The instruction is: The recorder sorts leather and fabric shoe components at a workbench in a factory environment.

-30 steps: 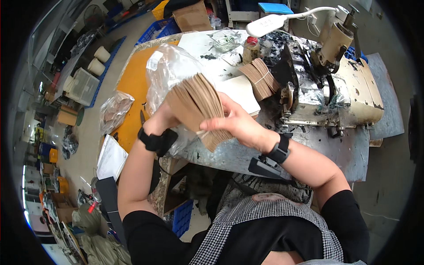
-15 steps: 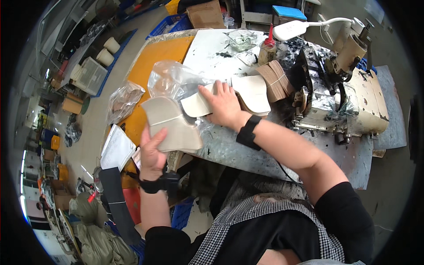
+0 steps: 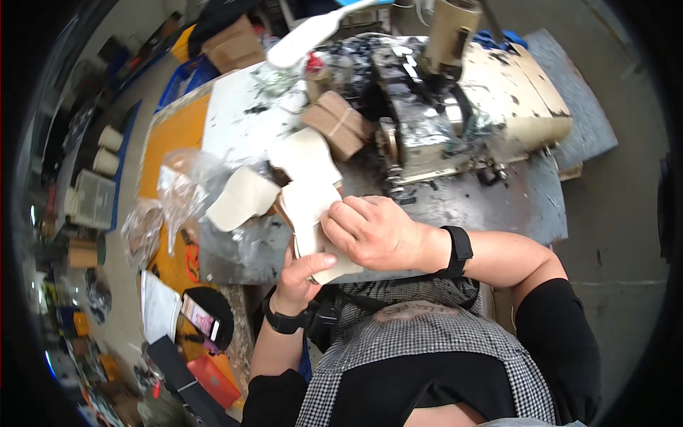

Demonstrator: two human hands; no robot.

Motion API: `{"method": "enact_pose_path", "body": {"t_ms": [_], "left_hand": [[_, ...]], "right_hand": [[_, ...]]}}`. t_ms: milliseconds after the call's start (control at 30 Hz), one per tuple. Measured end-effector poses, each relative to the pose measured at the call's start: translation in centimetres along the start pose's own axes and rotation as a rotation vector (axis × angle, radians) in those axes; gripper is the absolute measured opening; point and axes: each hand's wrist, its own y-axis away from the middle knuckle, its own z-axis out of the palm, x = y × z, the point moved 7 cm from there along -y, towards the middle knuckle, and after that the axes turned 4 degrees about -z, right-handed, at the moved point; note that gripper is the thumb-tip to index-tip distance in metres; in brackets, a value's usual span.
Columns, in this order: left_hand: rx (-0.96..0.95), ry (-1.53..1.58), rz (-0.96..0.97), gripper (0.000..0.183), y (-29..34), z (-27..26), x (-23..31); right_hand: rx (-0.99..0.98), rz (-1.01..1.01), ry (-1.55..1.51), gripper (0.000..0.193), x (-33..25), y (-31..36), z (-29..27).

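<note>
My left hand (image 3: 301, 277) grips a stack of flat, cream shaped pieces (image 3: 309, 210) from below, its thumb lying over the near end. Curled against the stack's right edge is my right hand (image 3: 373, 231), its fingers closed; what they pinch is hidden. Just beyond, another pile of cream pieces (image 3: 306, 153) lies on the table. To the left, a cream piece (image 3: 243, 199) rests by the clear plastic bag (image 3: 186, 181). A banded bundle of brown pieces (image 3: 338, 122) sits beside the machine.
A stained cream machine (image 3: 498, 107) fills the table's right side. Behind the bundle stand a red-topped bottle (image 3: 316, 77) and a white lamp (image 3: 306, 39). Left are an orange board (image 3: 174, 135), papers (image 3: 159, 307), a phone (image 3: 200, 317) and a dark banded strip (image 3: 186, 381).
My left hand has brought its stack rightward and closer to my body. My right hand has left the pieces on the table and come to that stack. The view has shifted right.
</note>
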Motion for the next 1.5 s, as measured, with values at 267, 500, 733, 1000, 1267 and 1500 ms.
{"method": "enact_pose_path", "body": {"t_ms": [267, 500, 733, 1000, 1267, 1500], "left_hand": [[-0.281, 0.296, -0.26, 0.074, -3.5, 6.9, -4.4], [-0.264, -0.014, -0.302, 0.07, -4.9, 9.8, -6.9], [-0.403, -0.406, -0.148, 0.062, -6.1, 10.9, -5.3], [-0.598, -1.03, 0.161, 0.061, -4.5, 12.3, -5.0], [-0.07, -1.308, 0.167, 0.084, -5.2, 7.2, -4.5], [-0.176, -0.895, 0.264, 0.108, -5.7, 9.1, -5.8]], "right_hand": [[0.228, 0.348, -0.089, 0.017, 3.9, 7.6, -4.7], [0.072, 0.399, -0.077, 0.014, 5.3, 10.8, -5.6], [0.297, 0.674, -1.038, 0.005, 7.8, 13.2, -6.5], [0.55, 1.08, -1.567, 0.01, 11.9, 18.8, -6.6], [0.226, 1.117, -0.815, 0.007, 10.8, 21.5, -7.9], [0.216, 1.18, -1.207, 0.036, 7.2, 18.7, -3.3]]}}
